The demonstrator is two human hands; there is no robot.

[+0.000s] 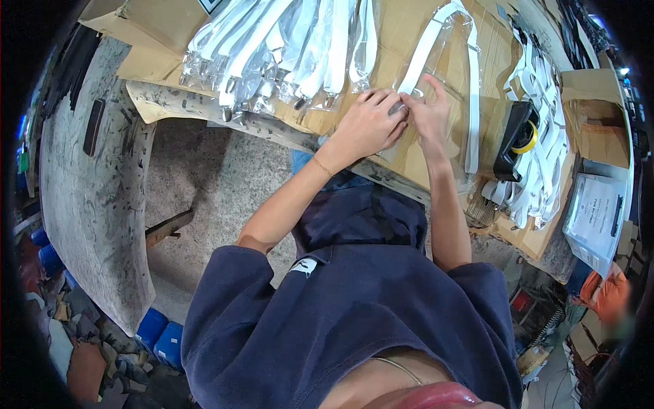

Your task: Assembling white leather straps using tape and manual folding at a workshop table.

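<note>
Flat white strap (473,102), clear plastic film (449,31) about it, looped on brown cardboard tabletop (392,44). At near end: left hand (375,123) curled, right hand (429,116) forefinger raised; grips cannot be told. Likely light, limp; film probably slippery; best held by end.

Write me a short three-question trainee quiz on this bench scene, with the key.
1. True or false: the black tape dispenser sits to the left of the left hand.
2. What colour is the tape roll: A red, B yellow, C blue?
3. Fill in: the left hand and the right hand are close together at the lower part of a folded white ____.

Key: 1 false; 2 B; 3 strap.
</note>
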